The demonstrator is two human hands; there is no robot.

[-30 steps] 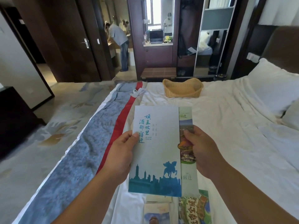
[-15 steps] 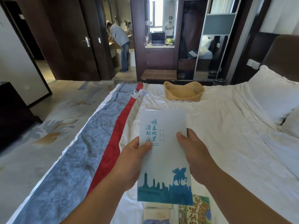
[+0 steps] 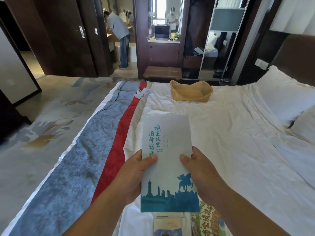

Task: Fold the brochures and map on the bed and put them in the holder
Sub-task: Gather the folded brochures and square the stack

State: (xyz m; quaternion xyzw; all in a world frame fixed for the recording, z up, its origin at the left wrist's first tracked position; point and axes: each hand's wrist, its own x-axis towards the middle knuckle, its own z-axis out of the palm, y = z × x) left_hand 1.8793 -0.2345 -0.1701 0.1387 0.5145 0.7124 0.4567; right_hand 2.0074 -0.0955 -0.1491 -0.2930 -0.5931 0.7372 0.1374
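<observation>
I hold a folded pale-blue brochure [image 3: 167,160] with teal lettering and a skyline print upright above the bed. My left hand [image 3: 134,174] grips its left edge, thumb on the front. My right hand [image 3: 201,172] grips its right edge the same way. Beneath it on the white sheet lie a green and yellow map or brochure [image 3: 208,220] and a small pale leaflet [image 3: 167,225], both partly hidden. The woven straw holder [image 3: 190,91] sits far ahead on the bed, with nothing visible inside it.
A grey and red bed runner [image 3: 95,150] crosses the left side of the bed, with a small white tag [image 3: 141,93] at its far end. White pillows [image 3: 286,97] lie at the right. Beyond the bed stand a dark bench [image 3: 162,72], wardrobe and doorway with people.
The colourful panel sticking out at the brochure's right a second ago is folded in. Both hands slid lower on the brochure, which now stands as one closed panel.
</observation>
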